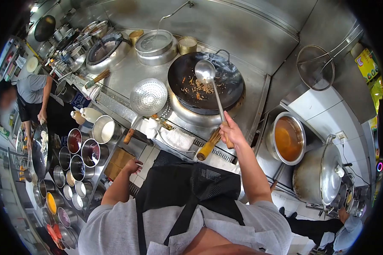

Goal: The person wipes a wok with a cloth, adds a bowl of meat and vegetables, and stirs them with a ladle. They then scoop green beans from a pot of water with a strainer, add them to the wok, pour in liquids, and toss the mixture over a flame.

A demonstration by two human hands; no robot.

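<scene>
Trouble, as I judge it, starts at the left of the frame and runs right. Far left, another person point(30, 95) bends over a dark pan, near the packed rows of seasoning pots point(74, 163); a careless elbow there could tip one, I think. My left hand point(134, 165) hangs low in the centre-left, fingers loosely curled, gripping nothing that I can see, just above a brown box; whether it touches the counter edge I cannot tell. Above it the strainer point(148, 97) lies on the steel counter with its handle sticking out over the edge, so a bump from my arm could knock it off.

Right of centre, my right hand point(230, 132) is closed around the wooden end of the ladle point(206, 72), whose bowl sits over the wok point(206, 83) in the upper middle, above scattered bits of food point(196, 90). A slip of that long handle could fling hot scraps out. Further right, the open pot of orange liquid point(288, 138) might splash.

The lens darkens every corner, the far shelves blur, and my apron hides the counter front.
</scene>
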